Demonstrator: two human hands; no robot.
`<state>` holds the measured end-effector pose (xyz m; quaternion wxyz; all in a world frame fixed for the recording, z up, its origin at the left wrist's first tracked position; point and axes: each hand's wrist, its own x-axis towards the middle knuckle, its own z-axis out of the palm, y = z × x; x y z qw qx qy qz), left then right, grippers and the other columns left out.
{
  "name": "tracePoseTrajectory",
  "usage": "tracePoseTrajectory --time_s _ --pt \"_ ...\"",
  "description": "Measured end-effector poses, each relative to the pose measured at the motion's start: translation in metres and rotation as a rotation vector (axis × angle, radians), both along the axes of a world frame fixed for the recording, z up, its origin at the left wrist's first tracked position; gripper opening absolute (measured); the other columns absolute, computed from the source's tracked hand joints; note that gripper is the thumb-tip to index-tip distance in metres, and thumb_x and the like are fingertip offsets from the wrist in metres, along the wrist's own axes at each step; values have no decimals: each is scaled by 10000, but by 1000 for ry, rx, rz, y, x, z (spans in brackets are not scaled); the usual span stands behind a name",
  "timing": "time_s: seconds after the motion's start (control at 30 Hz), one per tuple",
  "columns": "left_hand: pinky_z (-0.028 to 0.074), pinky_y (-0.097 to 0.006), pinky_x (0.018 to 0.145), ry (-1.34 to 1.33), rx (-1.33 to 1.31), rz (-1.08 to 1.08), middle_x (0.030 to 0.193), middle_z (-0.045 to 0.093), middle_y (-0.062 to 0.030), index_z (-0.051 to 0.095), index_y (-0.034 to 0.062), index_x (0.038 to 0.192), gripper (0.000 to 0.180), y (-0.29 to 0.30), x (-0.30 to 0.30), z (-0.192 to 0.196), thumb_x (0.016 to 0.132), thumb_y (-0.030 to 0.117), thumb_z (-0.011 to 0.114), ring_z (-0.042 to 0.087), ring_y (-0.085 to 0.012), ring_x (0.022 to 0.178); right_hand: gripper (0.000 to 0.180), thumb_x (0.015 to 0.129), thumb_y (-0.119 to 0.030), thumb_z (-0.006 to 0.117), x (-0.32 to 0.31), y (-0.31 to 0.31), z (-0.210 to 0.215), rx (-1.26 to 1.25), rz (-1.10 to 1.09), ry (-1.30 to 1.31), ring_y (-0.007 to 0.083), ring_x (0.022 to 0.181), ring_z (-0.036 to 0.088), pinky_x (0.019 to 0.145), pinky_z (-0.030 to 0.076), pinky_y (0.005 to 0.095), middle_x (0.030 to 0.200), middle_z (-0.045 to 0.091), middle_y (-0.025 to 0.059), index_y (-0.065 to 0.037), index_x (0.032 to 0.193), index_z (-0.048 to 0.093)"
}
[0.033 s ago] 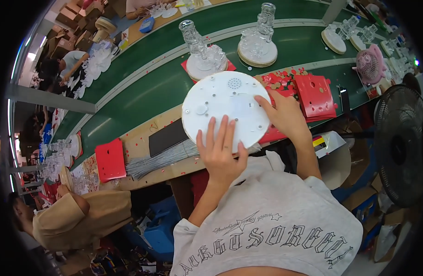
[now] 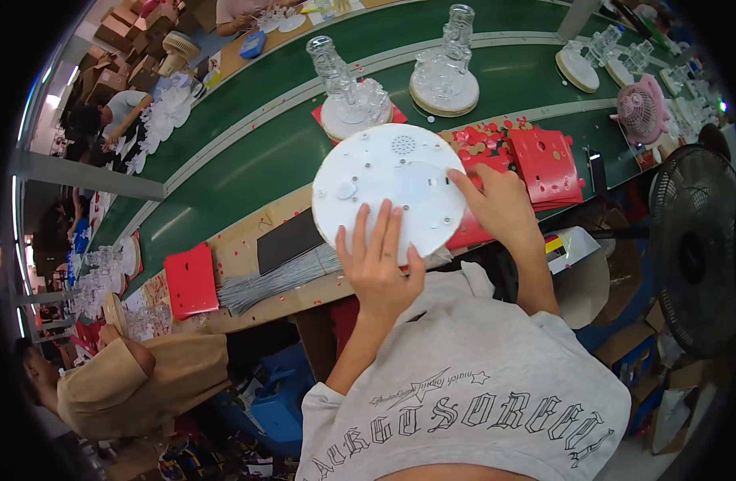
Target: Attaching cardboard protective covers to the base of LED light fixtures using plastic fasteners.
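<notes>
A round white base (image 2: 360,172) is turned with its screw-studded underside toward me, showing a speaker grille, a round knob-like bump and two small slots. My right hand (image 2: 496,200) grips its right edge, thumb on the face beside the slots and fingers mostly hidden behind the rim. Across the lower part of the face lie the outstretched fingers of my left hand (image 2: 381,260), its thumb at the near edge. Beyond the base, a clear figure on a white round stand (image 2: 348,118) sits on a red sheet, with another such stand (image 2: 445,94) to its right.
Red sheets (image 2: 544,168) and scattered red discs (image 2: 481,143) lie right of the base. Thin grey wires (image 2: 280,279), a black sheet (image 2: 292,240) and red sheets (image 2: 191,279) lie left. A pink fan (image 2: 640,111), large black fan (image 2: 699,248) and a co-worker's sleeve (image 2: 175,357) flank the bench.
My right thumb has shifted slightly, uncovering a second slot on the underside. The base and my left hand appear slightly farther left, as does the bench.
</notes>
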<state>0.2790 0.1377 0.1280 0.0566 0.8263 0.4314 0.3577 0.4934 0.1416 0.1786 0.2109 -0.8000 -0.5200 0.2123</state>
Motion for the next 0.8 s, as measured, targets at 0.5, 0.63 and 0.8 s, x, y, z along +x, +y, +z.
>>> tracePoseTrajectory --time_s 0.5,0.63,0.8 --pt "290 -530 1151 -149 160 -33 1315 657 -203 720 2 1185 542 48 -26 -14 910 340 398 531 -422 1291 82 850 -9 669 -70 -62 -25 563 472 -14 298 590 612 517 486 391 731 575 121 -3 852 586" --pt "283 -523 1161 -233 171 91 1550 398 -284 488 -39 1426 600 32 -35 -17 947 321 459 373 -448 1419 100 791 -5 679 -85 -61 -34 665 596 -29 257 626 609 557 489 367 782 576 101 9 858 607" --pt "432 -397 866 -575 -93 287 1053 566 -145 554 3 1027 258 -27 -23 -28 855 74 733 551 -254 991 128 757 -119 620 -88 -59 -45 651 680 -82 232 743 634 679 503 352 813 572 88 -23 829 579"
